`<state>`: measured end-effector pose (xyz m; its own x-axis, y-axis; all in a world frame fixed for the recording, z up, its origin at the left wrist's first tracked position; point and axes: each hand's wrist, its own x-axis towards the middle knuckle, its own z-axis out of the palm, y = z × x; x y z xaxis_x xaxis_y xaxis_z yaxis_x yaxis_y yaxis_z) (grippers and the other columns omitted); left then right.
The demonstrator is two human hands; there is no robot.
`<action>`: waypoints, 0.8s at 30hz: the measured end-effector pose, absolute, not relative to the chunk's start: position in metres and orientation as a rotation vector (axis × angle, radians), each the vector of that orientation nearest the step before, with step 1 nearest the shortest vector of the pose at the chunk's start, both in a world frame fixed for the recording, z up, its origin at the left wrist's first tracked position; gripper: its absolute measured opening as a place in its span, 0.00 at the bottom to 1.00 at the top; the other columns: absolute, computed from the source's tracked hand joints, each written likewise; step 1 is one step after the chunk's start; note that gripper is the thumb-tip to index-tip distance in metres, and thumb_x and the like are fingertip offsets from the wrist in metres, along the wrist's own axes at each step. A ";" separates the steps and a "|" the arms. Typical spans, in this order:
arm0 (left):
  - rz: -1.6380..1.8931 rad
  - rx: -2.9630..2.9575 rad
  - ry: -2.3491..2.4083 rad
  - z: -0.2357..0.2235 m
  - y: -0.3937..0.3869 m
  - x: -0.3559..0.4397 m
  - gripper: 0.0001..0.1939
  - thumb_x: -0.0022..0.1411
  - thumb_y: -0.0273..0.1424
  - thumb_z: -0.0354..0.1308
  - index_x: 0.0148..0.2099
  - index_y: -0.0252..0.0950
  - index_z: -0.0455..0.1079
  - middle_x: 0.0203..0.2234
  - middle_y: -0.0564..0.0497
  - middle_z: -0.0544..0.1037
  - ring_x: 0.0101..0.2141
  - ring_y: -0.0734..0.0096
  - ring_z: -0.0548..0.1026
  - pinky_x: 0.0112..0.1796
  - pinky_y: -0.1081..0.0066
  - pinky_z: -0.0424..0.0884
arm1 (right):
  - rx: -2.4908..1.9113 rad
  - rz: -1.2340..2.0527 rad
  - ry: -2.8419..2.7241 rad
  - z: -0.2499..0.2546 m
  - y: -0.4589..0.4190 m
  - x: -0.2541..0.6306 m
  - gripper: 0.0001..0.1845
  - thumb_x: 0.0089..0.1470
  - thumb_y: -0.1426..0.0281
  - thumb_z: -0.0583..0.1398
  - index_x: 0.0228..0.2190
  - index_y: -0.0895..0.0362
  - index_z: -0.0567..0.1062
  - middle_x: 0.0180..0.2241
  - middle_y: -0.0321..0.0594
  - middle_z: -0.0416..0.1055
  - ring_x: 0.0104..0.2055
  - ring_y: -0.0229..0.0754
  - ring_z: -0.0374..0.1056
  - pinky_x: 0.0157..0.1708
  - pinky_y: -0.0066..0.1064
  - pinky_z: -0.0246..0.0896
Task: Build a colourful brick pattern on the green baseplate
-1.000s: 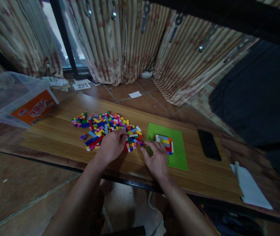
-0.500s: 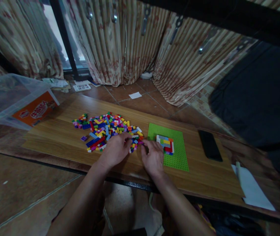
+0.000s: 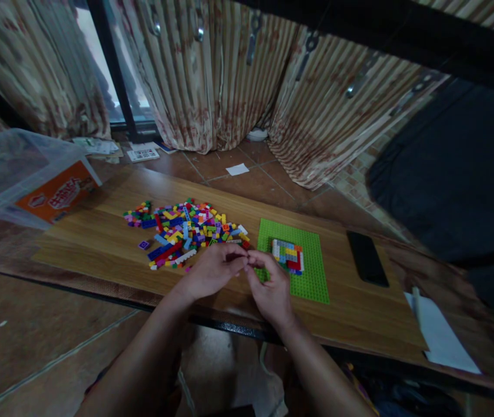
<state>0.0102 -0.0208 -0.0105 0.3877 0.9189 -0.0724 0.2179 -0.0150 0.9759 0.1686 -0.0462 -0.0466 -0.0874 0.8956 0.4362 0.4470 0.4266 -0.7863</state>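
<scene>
Loose bricks (image 3: 185,225), heaped, beside left hand (image 3: 215,270)

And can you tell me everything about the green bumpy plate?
The green plate is flat, four-sided and covered in little studs, and looks like plastic. It lies on the wooden tabletop, beside the brick pile. A small colourful brick build sits on it. The right hand partly covers its left edge; whether they touch, I can't tell.
</scene>
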 end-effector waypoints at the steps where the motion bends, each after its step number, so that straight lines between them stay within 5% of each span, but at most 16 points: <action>1: 0.779 1.488 1.057 -0.011 -0.021 0.011 0.09 0.60 0.30 0.52 0.34 0.35 0.73 0.23 0.56 0.71 0.25 0.76 0.68 0.29 0.74 0.65 | -1.175 0.589 -1.701 -0.047 -0.046 0.169 0.13 0.57 0.71 0.58 0.45 0.52 0.74 0.37 0.38 0.75 0.39 0.39 0.72 0.42 0.34 0.69; 11: 0.778 1.355 1.032 -0.008 -0.022 0.015 0.08 0.59 0.30 0.52 0.39 0.35 0.71 0.32 0.51 0.76 0.28 0.75 0.72 0.31 0.74 0.71 | -1.157 0.743 -1.594 -0.045 -0.047 0.169 0.05 0.56 0.67 0.61 0.34 0.53 0.77 0.34 0.37 0.75 0.36 0.40 0.71 0.36 0.31 0.67; 24: 0.726 1.604 1.183 -0.020 -0.018 0.008 0.14 0.62 0.35 0.52 0.44 0.34 0.74 0.29 0.52 0.76 0.30 0.72 0.71 0.33 0.72 0.66 | -1.596 0.582 -1.593 -0.038 -0.027 0.273 0.13 0.51 0.59 0.63 0.29 0.55 0.80 0.33 0.41 0.76 0.33 0.42 0.70 0.36 0.36 0.65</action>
